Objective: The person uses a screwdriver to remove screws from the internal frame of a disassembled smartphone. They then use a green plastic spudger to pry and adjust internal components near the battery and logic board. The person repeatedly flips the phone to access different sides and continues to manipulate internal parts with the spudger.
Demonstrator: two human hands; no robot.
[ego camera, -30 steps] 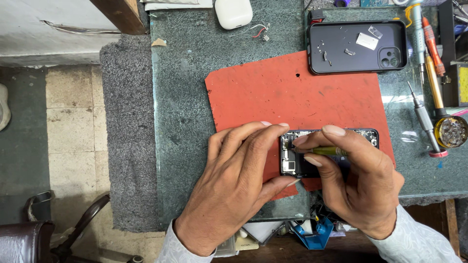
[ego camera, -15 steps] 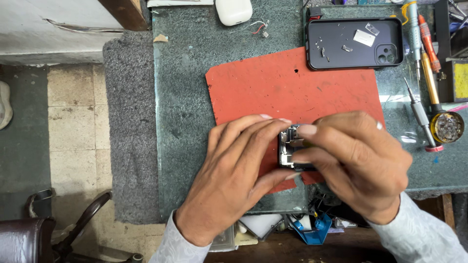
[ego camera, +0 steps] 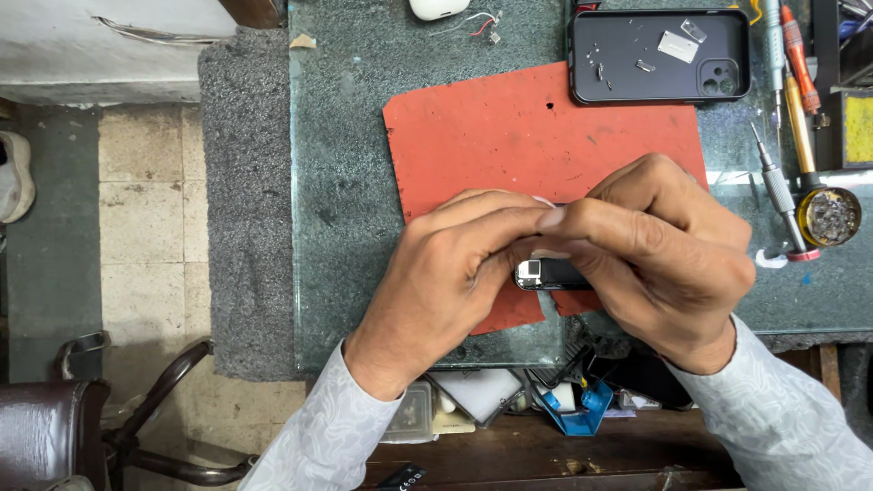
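Note:
An opened phone (ego camera: 546, 274) lies on a red work mat (ego camera: 509, 136) on the grey stone table. Both my hands are closed over it, so only its lower left corner shows. My left hand (ego camera: 446, 273) grips the phone from the left, fingers pointing right. Over the phone's top, my right hand (ego camera: 655, 255) comes in from the right, its fingertips meeting those of the left hand. Whether the right hand holds a tool is hidden.
A black phone case (ego camera: 659, 55) with small metal parts inside lies at the back right. Screwdrivers (ego camera: 777, 186) and a round tin (ego camera: 829, 216) sit at the right edge. A white earbud case (ego camera: 438, 7) is at the back. A blue tool (ego camera: 582, 400) sits below the table's front edge.
My right hand has moved left and up over the phone, covering it. The green-handled tool seen one second ago is no longer visible. The left hand has stayed on the phone.

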